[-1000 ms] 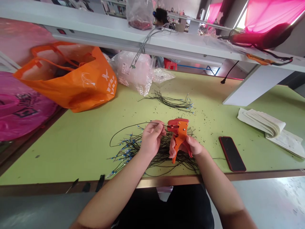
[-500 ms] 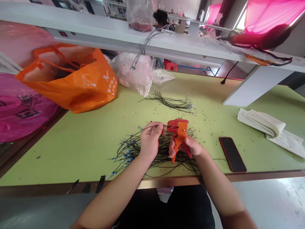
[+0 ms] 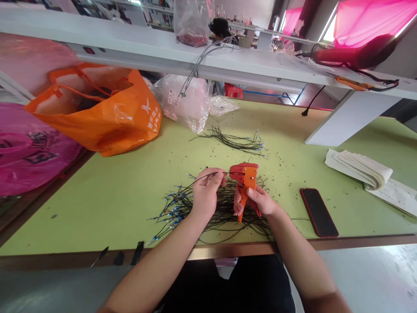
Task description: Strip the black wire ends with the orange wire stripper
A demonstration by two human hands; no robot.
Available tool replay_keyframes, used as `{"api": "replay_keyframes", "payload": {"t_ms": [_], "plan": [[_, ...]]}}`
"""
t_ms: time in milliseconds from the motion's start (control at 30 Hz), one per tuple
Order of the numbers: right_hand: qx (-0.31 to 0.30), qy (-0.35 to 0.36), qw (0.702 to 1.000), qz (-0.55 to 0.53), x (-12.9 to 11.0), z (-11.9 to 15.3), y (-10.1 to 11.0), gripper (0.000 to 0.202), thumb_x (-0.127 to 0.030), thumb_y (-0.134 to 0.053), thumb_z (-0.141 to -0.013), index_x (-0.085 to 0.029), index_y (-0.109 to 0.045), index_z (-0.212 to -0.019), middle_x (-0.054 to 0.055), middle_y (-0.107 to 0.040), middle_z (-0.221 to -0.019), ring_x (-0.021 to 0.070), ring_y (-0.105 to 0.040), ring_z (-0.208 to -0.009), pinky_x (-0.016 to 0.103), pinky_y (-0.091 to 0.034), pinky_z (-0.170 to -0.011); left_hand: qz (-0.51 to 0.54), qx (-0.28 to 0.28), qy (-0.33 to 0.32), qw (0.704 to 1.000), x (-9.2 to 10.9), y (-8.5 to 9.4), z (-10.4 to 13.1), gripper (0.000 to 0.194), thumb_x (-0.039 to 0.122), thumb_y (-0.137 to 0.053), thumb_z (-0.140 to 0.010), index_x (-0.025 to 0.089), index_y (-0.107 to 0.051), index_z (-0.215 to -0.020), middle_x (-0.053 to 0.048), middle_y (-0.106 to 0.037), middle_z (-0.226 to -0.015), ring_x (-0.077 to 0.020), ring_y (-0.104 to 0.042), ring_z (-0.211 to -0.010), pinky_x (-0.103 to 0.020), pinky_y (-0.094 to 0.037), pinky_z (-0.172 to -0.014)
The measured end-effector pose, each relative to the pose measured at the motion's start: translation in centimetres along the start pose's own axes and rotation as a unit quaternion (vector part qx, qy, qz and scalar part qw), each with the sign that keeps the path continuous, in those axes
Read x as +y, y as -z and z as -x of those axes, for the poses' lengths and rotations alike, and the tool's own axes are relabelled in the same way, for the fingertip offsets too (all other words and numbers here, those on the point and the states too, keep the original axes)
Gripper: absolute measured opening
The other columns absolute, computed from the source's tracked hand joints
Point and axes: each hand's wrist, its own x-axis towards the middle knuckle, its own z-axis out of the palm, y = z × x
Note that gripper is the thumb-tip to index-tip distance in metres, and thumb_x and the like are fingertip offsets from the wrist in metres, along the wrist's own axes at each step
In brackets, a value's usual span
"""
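Note:
Between thumb and fingers, my left hand [image 3: 206,191] pinches a thin black wire [image 3: 208,174]. The wire's right end reaches into the jaws of an orange-red wire stripper [image 3: 246,178]. My right hand [image 3: 259,200] is wrapped round the stripper's handles. Under both hands lies a large heap of black wires [image 3: 224,213], with blue and bare metal ends [image 3: 174,211] bunched on its left side. Farther back rests a smaller bundle of black wires [image 3: 231,140], its blue tips pointing right.
Short black scraps [image 3: 283,167] litter the table [image 3: 107,195]. A phone [image 3: 319,212] and folded papers [image 3: 361,169] lie to the right. An orange bag [image 3: 107,121] and clear plastic bags [image 3: 187,102] stand at the back left. A white shelf [image 3: 130,45] spans the back.
The stripper's handles have come closer together as my right hand squeezes them. My left hand stays nearly in place with the wire in the jaws.

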Motion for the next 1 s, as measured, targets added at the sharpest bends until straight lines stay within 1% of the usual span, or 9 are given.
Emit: {"api": "replay_keyframes", "payload": {"t_ms": [200, 367, 500, 633, 733, 900, 933, 1000], "plan": [[0.027, 0.009, 1.0, 0.003, -0.3, -0.1, -0.7, 0.05, -0.064, -0.069, -0.09, -0.015, -0.06, -0.083, 0.0, -0.063, -0.061, 0.0165, -0.066, -0.057, 0.031, -0.06, -0.057, -0.009, 0.002, -0.004, 1.0, -0.2, 0.2, -0.1, 0.04, 0.048, -0.096, -0.061, 0.018, -0.076, -0.077, -0.001, -0.071, -0.068, -0.0114, -0.063, -0.057, -0.021, -0.052, -0.054], [0.065, 0.052, 0.997, -0.003, 0.5, -0.7, -1.8, 0.047, -0.06, -0.066, -0.093, -0.018, -0.057, -0.076, -0.007, -0.05, -0.05, 0.0103, -0.052, -0.043, 0.024, -0.052, -0.047, -0.007, 0.001, -0.003, 1.0, -0.1, 0.2, -0.1, 0.041, 0.048, -0.096, -0.061, 0.018, -0.074, -0.077, -0.001, -0.07, -0.07, -0.0111, -0.063, -0.058, -0.022, -0.053, -0.056], [0.076, 0.058, 0.995, -0.019, 1.2, -1.2, -2.5, 0.05, -0.064, -0.068, -0.09, -0.018, -0.056, -0.074, -0.007, -0.047, -0.049, 0.0096, -0.048, -0.041, 0.024, -0.05, -0.045, 0.02, 0.022, -0.004, 1.0, 0.1, -0.2, -0.2, 0.044, 0.048, -0.097, -0.06, 0.017, -0.071, -0.077, 0.0, -0.069, -0.072, -0.0094, -0.062, -0.057, -0.021, -0.052, -0.057], [0.06, 0.061, 0.995, -0.05, 1.4, -1.3, -2.6, 0.054, -0.07, -0.067, -0.087, -0.017, -0.058, -0.077, -0.007, -0.048, -0.05, 0.0092, -0.046, -0.04, 0.024, -0.05, -0.045, 0.067, 0.029, 0.024, 0.997, 0.4, -0.6, -0.2, 0.045, 0.045, -0.099, -0.057, 0.017, -0.069, -0.075, 0.002, -0.068, -0.073, -0.0073, -0.06, -0.055, -0.019, -0.052, -0.056], [0.051, 0.065, 0.995, -0.057, 1.3, -1.2, -2.5, 0.059, -0.075, -0.065, -0.085, -0.017, -0.058, -0.079, -0.007, -0.049, -0.051, 0.0092, -0.045, -0.039, 0.024, -0.05, -0.045, 0.081, 0.017, 0.033, 0.996, 0.7, -0.8, -0.1, 0.044, 0.043, -0.099, -0.058, 0.018, -0.067, -0.075, 0.002, -0.067, -0.074, -0.0068, -0.059, -0.056, -0.018, -0.051, -0.056], [0.057, 0.072, 0.994, -0.066, 1.3, -1.2, -2.8, 0.061, -0.078, -0.064, -0.084, -0.018, -0.057, -0.076, -0.007, -0.047, -0.049, 0.0095, -0.044, -0.038, 0.024, -0.047, -0.043, 0.094, -0.014, 0.047, 0.994, 1.1, -0.8, -0.1, 0.04, 0.04, -0.098, -0.061, 0.02, -0.067, -0.076, 0.003, -0.065, -0.075, -0.0073, -0.061, -0.06, -0.018, -0.053, -0.058], [0.059, 0.068, 0.994, -0.066, 1.3, -1.2, -2.8, 0.061, -0.079, -0.064, -0.083, -0.018, -0.056, -0.075, -0.007, -0.047, -0.049, 0.0095, -0.043, -0.037, 0.024, -0.047, -0.042, 0.094, -0.023, 0.049, 0.994, 1.2, -0.7, -0.2, 0.04, 0.041, -0.098, -0.061, 0.02, -0.067, -0.076, 0.003, -0.065, -0.078, -0.0075, -0.062, -0.061, -0.018, -0.054, -0.057], [0.061, 0.058, 0.994, -0.068, 1.2, -1.2, -2.8, 0.062, -0.08, -0.065, -0.081, -0.019, -0.054, -0.073, -0.007, -0.047, -0.048, 0.0094, -0.042, -0.036, 0.024, -0.046, -0.041, 0.099, -0.047, 0.053, 0.993, 1.4, -0.4, -0.4, 0.041, 0.04, -0.099, -0.061, 0.021, -0.066, -0.076, 0.002, -0.068, -0.089, -0.0067, -0.06, -0.059, -0.018, -0.052, -0.051]]}}
